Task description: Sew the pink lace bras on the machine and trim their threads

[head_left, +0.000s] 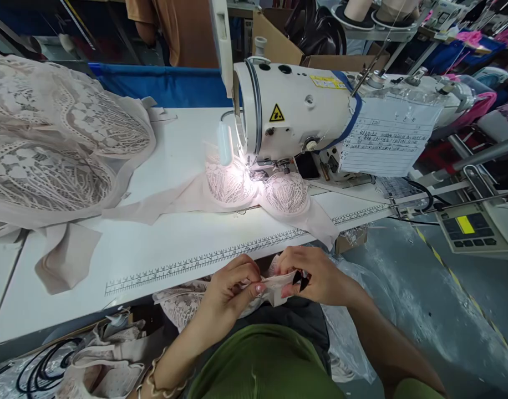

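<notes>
While the sewing machine (295, 111) stood lit beyond the fingers, a small piece of pale fabric (274, 288) was held between both hands just below the near edge of the counter (154, 249). The left hand (231, 288) was closed on the left end of the piece, thumb and forefinger pinched together on it. The right hand (316, 277) was clamped on the right end, and a small black object (299, 279) was gripped there too; what it was could not be told. Lace fabric (183, 305) was seen hanging below and to the left of the left hand, touching the held piece.

Further out from the fingers, a pale lace bra (258, 191) was laid under the machine's needle area, its two cups side by side and its bands spread to either side on the counter. A printed ruler strip (204, 257) was fixed along the counter edge, just beyond the hands. Far to the left of the fingers, a heap of lace garments (50, 144) was piled on the counter. A handwritten sheet (387, 141) was fastened to the machine body, and a control panel (472, 227) was mounted well to the right of the right hand. Clear plastic sheeting (354, 321) was spread under the right forearm.
</notes>
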`<state>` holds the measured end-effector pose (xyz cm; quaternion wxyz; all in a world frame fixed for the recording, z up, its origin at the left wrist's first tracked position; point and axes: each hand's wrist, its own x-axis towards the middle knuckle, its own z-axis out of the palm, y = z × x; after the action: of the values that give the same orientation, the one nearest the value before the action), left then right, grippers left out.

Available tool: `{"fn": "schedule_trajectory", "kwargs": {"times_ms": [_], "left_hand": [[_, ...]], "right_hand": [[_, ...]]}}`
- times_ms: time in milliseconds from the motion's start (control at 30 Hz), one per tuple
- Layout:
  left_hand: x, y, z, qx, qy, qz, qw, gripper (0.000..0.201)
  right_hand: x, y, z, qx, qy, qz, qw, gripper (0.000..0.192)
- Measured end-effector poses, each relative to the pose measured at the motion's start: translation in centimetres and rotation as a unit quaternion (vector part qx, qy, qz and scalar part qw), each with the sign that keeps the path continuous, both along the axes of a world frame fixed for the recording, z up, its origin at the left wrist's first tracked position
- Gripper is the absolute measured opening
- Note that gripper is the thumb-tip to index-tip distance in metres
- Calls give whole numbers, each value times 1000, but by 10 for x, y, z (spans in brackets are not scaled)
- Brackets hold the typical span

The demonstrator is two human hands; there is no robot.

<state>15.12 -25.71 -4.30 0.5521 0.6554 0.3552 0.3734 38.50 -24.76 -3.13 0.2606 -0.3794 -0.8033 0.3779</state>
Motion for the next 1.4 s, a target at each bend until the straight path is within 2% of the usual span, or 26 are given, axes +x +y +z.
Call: {"fn": "schedule_trajectory", "kwargs": {"times_ms": [67, 133, 267, 400, 500, 667, 867, 1000, 1100, 1233, 1267, 1333, 1400], "left_hand": [[-2, 2, 1, -11, -3, 2, 1000, 26], [-2, 3, 1, -21, -5, 3, 1000, 28], [0, 3, 1, -34, -12, 3, 999, 30], [0, 3, 1, -34, -10, 2, 999, 29], [-1, 4, -1, -23, -3, -3, 1000, 29], [-5, 2, -3, -37, 7, -10, 999, 26], [-3, -4, 0, -101, -33, -20, 994, 26], [1, -5, 4, -113, -17, -23, 993, 29], [5, -4, 7, -121, -10, -11, 993, 30], [12, -4, 7, -128, 11, 27, 991, 11], [15, -4, 6, -125, 26, 29, 991, 19], [19, -4, 2, -102, 63, 32, 992, 24], [23, -4, 0, -68, 92, 55, 992, 15]], "right_hand": [[4, 2, 0, -14, 33, 7, 999, 17], [7, 2, 0, -26, 45, -19, 998, 12], [9, -2, -6, -29, 51, -71, 996, 23], [5, -3, -11, -4, 64, -59, 996, 18], [3, -1, -9, -13, 50, -44, 998, 17], [5, 3, -4, -71, 89, -30, 993, 11], [2, -1, 0, -165, 169, -89, 968, 24], [-4, -3, 2, -163, 193, -127, 959, 27], [-9, -4, 4, -163, 195, -146, 956, 22], [-17, -8, 9, -189, 187, -160, 951, 19], [-19, -9, 9, -191, 184, -157, 951, 19], [-21, -11, 10, -188, 171, -143, 956, 20], [-21, -13, 10, -174, 149, -131, 964, 18]]}}
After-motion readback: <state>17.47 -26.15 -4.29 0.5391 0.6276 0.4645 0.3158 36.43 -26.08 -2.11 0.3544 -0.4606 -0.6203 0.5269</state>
